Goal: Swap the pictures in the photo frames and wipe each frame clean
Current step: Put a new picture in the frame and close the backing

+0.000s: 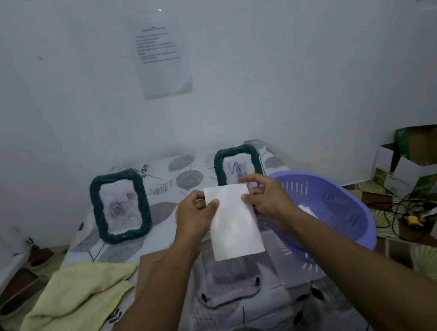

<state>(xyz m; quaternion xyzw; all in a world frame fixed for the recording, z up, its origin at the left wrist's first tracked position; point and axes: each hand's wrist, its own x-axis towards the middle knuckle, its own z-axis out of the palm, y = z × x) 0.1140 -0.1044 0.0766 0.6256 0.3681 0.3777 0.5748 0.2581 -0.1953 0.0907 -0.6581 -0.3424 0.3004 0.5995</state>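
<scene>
Fingers (212, 203) of left hand (195, 216) pinched on upper left edge of white photo paper (234, 225), thumb on the face, other fingers hidden behind. Fingers of right hand (267, 200) clamped on upper right edge of same sheet, index finger stretched along the top corner. Sheet held upright, blank side toward camera, above the leaf-print tablecloth (170, 230).

Relative to the held sheet:
- Right photo frame (237, 162), green with twisted rim, standing directly behind, lower part hidden; blue scribble visible on its picture.
- Left photo frame (120, 206), same green style, standing upright well to the left and slightly behind, pale picture inside.
- Purple plastic basket (329, 205) just to the right, tilted, something white inside.
- Yellow cloth (70, 303) crumpled to lower left, near the table edge.
- Brown backing board (153, 267) flat just below and left, partly under left forearm.
- Printed animal picture (230, 286) lying flat directly below.
- Cardboard boxes (422, 158) well to the right, on the floor.
- Printed sheet (163, 56) stuck on the wall high above.
</scene>
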